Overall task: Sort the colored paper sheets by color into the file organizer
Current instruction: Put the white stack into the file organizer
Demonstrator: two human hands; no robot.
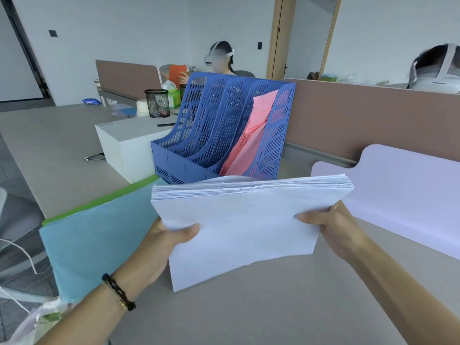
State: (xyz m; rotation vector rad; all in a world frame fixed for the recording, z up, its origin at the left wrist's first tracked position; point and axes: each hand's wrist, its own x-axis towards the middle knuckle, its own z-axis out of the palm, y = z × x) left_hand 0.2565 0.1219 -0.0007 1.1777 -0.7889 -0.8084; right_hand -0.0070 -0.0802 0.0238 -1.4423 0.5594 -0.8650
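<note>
I hold a thick stack of white paper sheets (244, 220) above the desk, in front of the blue file organizer (199, 135). My left hand (161, 247) grips its near left edge, thumb on top. My right hand (333, 225) grips its right edge. Pink sheets (251, 143) stand in the organizer's rightmost slot; the other slots look empty. A pile of light blue sheets (92, 245) lies on the desk to the left, with green sheets (104, 197) showing beneath its far edge.
A white box (124, 143) stands left of the organizer, with a black mesh pen cup (157, 102) behind it. A pale lilac sheet (408, 192) leans against the brown desk divider (373, 115) at right. Two people wearing headsets sit beyond the dividers.
</note>
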